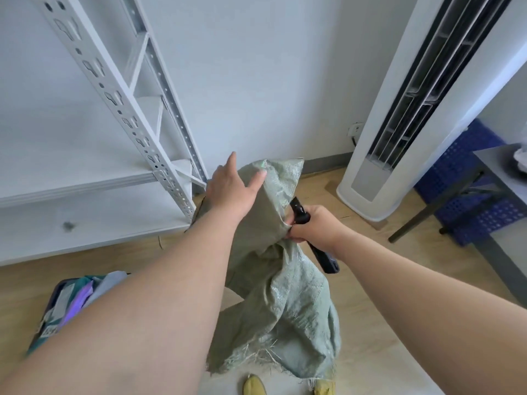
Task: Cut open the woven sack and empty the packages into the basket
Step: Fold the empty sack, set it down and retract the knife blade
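Observation:
A green woven sack (281, 295) hangs limp in front of me, its frayed cut edge at the bottom near the floor. My left hand (231, 186) lies on the sack's upper part with fingers straight, thumb spread over the fabric. My right hand (312, 225) grips a fold of the sack together with a black knife (322, 253), whose handle points down and right. At the lower left, partly behind my left forearm, a basket (55, 292) holds several packages (72, 303) in grey, purple and teal wrapping.
A white metal shelf rack (119, 104) stands at the left against the wall. A tall white floor air conditioner (396, 124) stands at the right, with blue crates (470, 189) and a grey table (496, 166) beyond. Yellow shoes (253, 386) show at the bottom edge.

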A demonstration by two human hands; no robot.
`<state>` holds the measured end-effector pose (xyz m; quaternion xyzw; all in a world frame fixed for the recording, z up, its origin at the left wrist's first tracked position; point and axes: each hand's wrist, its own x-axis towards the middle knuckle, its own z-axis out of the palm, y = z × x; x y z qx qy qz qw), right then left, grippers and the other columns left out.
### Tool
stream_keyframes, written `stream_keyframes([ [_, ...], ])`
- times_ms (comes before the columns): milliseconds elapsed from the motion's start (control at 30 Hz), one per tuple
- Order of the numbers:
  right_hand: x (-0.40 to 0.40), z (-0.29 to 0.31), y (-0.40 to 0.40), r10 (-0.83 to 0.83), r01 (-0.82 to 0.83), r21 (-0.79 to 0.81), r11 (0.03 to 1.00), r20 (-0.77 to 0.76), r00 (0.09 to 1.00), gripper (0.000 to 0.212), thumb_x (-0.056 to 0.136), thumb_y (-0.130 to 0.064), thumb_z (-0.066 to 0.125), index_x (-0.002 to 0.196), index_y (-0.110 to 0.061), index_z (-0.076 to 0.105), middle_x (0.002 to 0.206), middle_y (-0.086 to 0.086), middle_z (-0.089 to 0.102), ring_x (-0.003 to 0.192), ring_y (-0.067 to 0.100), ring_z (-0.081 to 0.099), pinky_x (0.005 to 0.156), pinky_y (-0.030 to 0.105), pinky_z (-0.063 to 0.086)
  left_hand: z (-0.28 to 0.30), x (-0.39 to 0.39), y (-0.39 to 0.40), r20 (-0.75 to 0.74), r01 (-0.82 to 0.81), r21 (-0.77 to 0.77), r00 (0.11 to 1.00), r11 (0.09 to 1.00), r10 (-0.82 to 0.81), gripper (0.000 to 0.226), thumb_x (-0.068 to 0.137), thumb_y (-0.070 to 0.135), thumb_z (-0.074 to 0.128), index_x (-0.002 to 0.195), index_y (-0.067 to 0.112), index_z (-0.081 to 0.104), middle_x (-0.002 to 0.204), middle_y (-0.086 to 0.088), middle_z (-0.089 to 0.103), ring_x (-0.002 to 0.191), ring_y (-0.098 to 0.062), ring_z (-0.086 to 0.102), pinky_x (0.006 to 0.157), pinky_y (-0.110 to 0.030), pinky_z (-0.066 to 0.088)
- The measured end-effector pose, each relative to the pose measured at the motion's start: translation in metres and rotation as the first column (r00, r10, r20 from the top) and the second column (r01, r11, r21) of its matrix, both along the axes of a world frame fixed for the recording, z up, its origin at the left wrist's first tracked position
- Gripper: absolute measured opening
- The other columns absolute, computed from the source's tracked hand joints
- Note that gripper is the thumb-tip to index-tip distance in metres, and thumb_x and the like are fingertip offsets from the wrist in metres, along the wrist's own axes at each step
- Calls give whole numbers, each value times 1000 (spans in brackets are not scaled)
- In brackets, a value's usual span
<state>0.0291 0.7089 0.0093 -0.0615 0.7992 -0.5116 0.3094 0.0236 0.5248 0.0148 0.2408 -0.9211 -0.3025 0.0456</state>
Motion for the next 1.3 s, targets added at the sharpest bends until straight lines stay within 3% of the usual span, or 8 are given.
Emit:
stream_keyframes([
  [233, 7, -4, 17, 29, -27, 63, 998, -32, 999, 27, 81, 6, 58, 72, -18, 65, 71, -1, 60, 59, 10, 50, 60, 20, 44, 4, -16, -14, 501, 53, -101, 865, 993, 5, 74, 92, 58, 45, 146, 8, 33, 148, -15, 40, 138, -35, 35, 114, -43, 24],
  [467, -15, 2, 34, -299, 302, 22, 953, -80, 951, 36, 85, -15, 68, 117, -28, 61, 101, -2, 64, 72, 18, 64, 68, 32, 59, 10, -9, 13, 155, 242, 135, 953, 961, -261, 43, 90, 25, 65, 130, 13, 56, 124, -8, 61, 111, -26, 58, 89, -26, 41],
  [700, -38, 37, 25, -499, 493, -90, 865, -60, 864, 27, 82, -33, 76, 75, -17, 55, 61, 2, 52, 47, 13, 45, 50, 24, 43, 16, -5, 38, 50, 500, 148, 858, 853, -512, 19, 80, 30, 72, 82, 32, 53, 95, 0, 60, 88, -23, 61, 78, -33, 47],
  [800, -47, 46, 29, -545, 530, -184, 828, -37, 838, 22, 83, -19, 76, 75, -17, 56, 64, 1, 52, 48, 11, 43, 50, 22, 44, 28, 2, 25, 203, 472, 247, 829, 846, -522, 53, 72, 38, 82, 115, 25, 54, 112, 10, 57, 103, -11, 55, 94, -29, 44],
  [933, -57, 50, 33, -590, 562, -292, 774, -13, 807, 17, 83, -8, 72, 79, -17, 59, 69, 1, 54, 52, 12, 46, 57, 26, 46, 24, 11, 1, 614, 563, -18, 658, 826, -435, 49, 72, 34, 81, 114, 18, 62, 116, -1, 65, 104, -23, 62, 91, -30, 48],
  [1000, -61, 50, 34, -645, 598, -304, 742, -78, 761, 16, 84, -10, 72, 81, -22, 61, 73, -1, 61, 60, 13, 55, 65, 27, 50, 18, 16, -8, 606, 475, -168, 741, 864, -290, 45, 74, 34, 78, 112, 16, 63, 116, -5, 65, 105, -28, 62, 88, -32, 50],
  [1133, -69, 44, 37, -729, 678, -267, 685, -231, 645, 15, 85, -19, 68, 85, -33, 67, 89, -7, 70, 85, 13, 67, 82, 29, 56, 30, 10, -25, 6, 47, -321, 999, 946, -47, 31, 77, 37, 74, 101, 24, 60, 107, -2, 64, 103, -28, 60, 81, -35, 45],
  [1300, -66, 35, 44, -725, 721, -120, 682, -239, 646, 15, 90, -15, 63, 104, -22, 65, 79, -8, 65, 65, 5, 62, 66, 26, 53, 28, 17, -28, 232, 163, -322, 969, 933, -90, 26, 82, 37, 70, 103, 24, 62, 113, -2, 64, 105, -28, 60, 79, -32, 45],
])
